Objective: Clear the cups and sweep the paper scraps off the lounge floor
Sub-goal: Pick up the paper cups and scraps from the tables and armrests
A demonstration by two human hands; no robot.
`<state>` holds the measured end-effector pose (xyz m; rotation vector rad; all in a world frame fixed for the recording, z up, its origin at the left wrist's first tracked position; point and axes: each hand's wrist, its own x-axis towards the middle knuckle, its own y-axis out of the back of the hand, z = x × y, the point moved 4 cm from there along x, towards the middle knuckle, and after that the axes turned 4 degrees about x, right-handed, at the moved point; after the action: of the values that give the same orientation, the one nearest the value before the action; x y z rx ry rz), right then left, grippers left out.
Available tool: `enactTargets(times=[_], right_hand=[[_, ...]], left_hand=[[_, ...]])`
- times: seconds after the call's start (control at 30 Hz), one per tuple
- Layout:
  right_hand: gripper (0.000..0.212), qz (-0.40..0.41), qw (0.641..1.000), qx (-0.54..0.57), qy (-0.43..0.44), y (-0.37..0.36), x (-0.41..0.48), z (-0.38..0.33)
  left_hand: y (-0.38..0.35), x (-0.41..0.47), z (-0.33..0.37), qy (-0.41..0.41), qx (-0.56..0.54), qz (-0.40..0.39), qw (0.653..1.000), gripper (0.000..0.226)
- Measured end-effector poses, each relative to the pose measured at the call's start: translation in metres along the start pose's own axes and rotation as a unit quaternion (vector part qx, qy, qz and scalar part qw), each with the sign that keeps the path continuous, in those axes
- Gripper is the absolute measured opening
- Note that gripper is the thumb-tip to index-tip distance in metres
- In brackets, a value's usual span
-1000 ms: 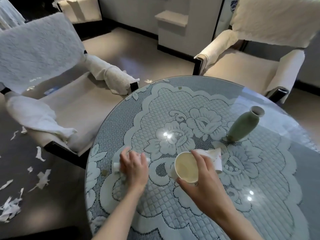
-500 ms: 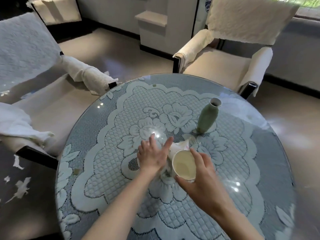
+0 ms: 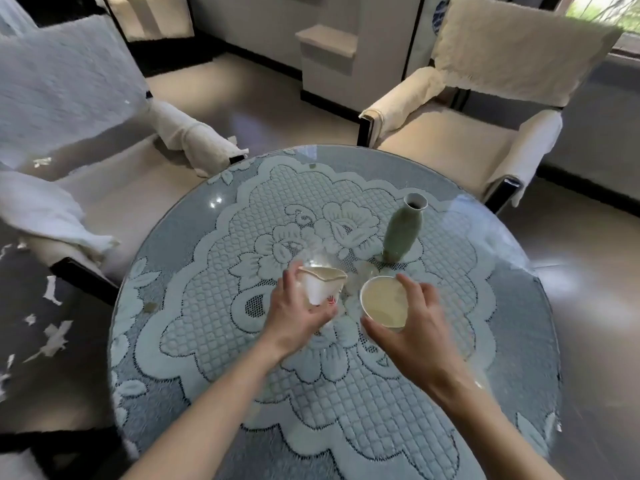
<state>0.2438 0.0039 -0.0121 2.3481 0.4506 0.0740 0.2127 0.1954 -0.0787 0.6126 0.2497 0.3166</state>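
head camera view, looking down on a round table (image 3: 485,216) covered in a pale lace pattern. a green vase (image 3: 401,233) stood upright near its middle. just in front of the vase and to its left, the left hand (image 3: 294,317) gripped a crumpled white paper cup (image 3: 320,285), fingers curled round its side, its rim squashed out of round. in front of the vase, the right hand (image 3: 412,327) grasped a second paper cup (image 3: 382,301), round, its mouth tilted toward the camera. the cups were just beside each other, not touching. far left of the vase, torn paper scraps (image 3: 55,337) lay on the dark floor beside a covered armchair (image 3: 104,188).
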Motion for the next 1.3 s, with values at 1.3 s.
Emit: enactTargets(times=[1.3], right_hand=[[0.081, -0.262, 0.925, 0.047, 0.271, -0.644, 0.237, -0.695]], left_hand=[[0.759, 0.060, -0.467, 0.140, -0.191, 0.443, 0.865, 0.113]])
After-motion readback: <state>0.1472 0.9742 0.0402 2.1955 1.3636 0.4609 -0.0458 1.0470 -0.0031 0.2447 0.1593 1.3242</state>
